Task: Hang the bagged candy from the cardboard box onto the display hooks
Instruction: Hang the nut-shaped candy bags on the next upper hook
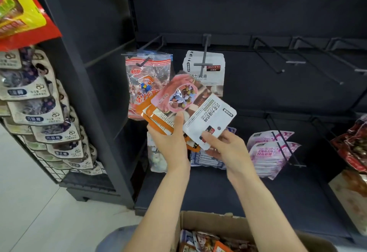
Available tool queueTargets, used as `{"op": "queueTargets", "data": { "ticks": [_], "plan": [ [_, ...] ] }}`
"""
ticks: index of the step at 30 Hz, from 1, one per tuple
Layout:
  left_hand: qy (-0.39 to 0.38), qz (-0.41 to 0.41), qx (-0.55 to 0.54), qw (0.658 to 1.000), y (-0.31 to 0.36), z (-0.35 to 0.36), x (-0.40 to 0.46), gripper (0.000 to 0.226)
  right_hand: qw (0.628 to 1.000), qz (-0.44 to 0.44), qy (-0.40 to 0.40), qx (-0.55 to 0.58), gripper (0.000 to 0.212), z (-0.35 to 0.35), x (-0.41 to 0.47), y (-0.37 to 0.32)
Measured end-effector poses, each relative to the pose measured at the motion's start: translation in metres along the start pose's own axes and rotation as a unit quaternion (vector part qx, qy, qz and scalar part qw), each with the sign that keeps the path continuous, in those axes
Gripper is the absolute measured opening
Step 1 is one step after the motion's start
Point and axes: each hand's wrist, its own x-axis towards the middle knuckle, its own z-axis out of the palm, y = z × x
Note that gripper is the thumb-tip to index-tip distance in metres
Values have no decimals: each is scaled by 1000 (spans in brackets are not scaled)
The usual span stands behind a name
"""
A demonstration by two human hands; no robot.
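Observation:
My left hand (168,138) grips a fanned stack of candy bags (158,118), orange ones below and a pink one (178,97) on top. My right hand (224,148) pinches the hanging end of a white candy bag (210,120), held tilted beside the stack. Above them, white bags of the same kind (204,67) hang on a grey display hook (204,55). A red-and-white bag (147,81) hangs on the hook to its left. The cardboard box (208,224) sits at the bottom with several more bags inside.
Bare black hooks (276,59) stick out of the dark panel at the upper right. Pink-and-white bags (272,150) and red bags (355,148) hang lower right. A wire rack of pale snack bags (39,113) stands at the left, above a light floor.

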Motion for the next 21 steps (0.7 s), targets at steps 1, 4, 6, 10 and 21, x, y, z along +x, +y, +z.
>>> {"op": "queueTargets", "data": {
  "ticks": [1, 4, 6, 10, 21],
  "plan": [
    [1, 2, 6, 1000, -3, 3, -6, 51, 999, 3, 16, 39, 16, 2, 2, 3],
    [7, 23, 33, 999, -8, 5, -10, 48, 993, -6, 69, 92, 14, 5, 5, 5],
    [2, 38, 44, 998, -7, 4, -8, 43, 990, -23, 101, 95, 12, 4, 5, 3],
    [-63, 95, 76, 991, 1, -16, -2, 41, 976, -125, 172, 40, 14, -10, 8, -4],
    [-234, 223, 602, 730, 44, -96, 62, 72, 945, -294, 141, -20, 18, -60, 19, -49]
  ]
}}
